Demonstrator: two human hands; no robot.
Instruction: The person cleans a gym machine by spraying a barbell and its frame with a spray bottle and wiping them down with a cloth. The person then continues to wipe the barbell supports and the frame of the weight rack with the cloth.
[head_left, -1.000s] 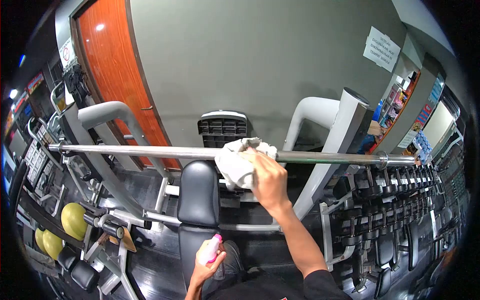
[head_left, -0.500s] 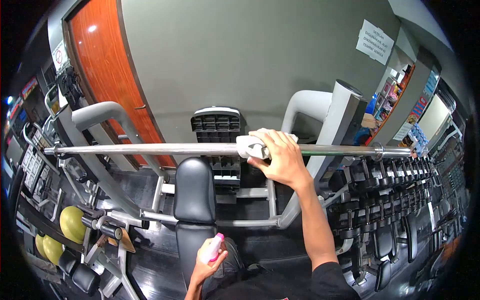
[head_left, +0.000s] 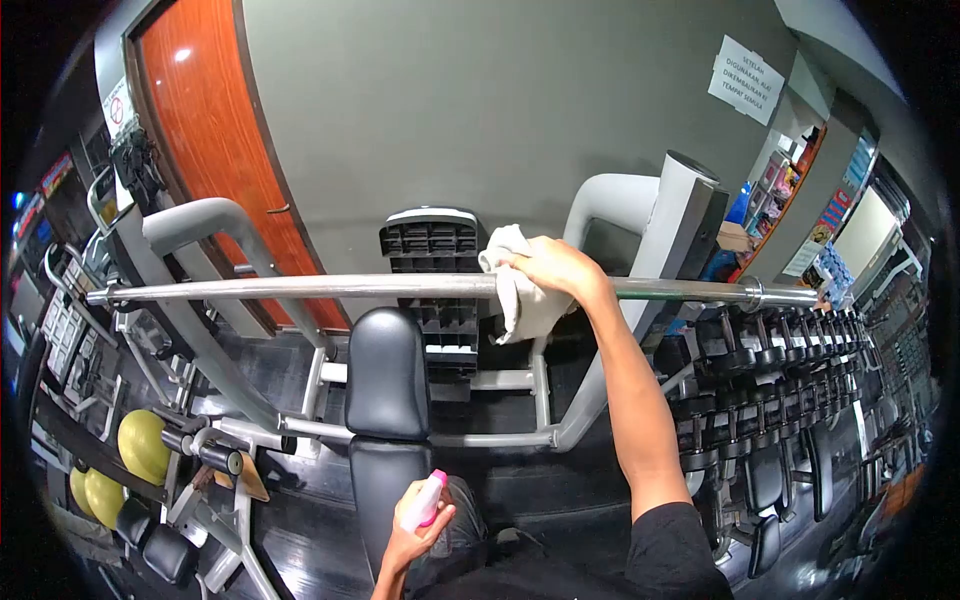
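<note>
A long metal barbell (head_left: 380, 287) lies across the grey rack, without plates on its ends. My right hand (head_left: 558, 268) is closed on a white cloth (head_left: 530, 308), which drapes over the bar right of its middle and hangs down in front. Lower down, my left hand (head_left: 412, 530) grips a small white bottle with a pink cap (head_left: 427, 503), held above the black padded bench (head_left: 388, 375). The fingers of my right hand are partly hidden behind the cloth and the hand's back.
Rack uprights (head_left: 660, 240) stand at both sides of the bench. Dumbbells (head_left: 760, 400) fill a rack at right. Yellow exercise balls (head_left: 144, 446) and other machines are at left. Behind the bar are a grey wall, a black stepped plastic piece (head_left: 430, 235) and an orange door (head_left: 205, 130).
The cloth was bunched around the bar; now it hangs loose in front of it. My right hand has turned and risen slightly over the bar. My left hand stays nearly still with the bottle.
</note>
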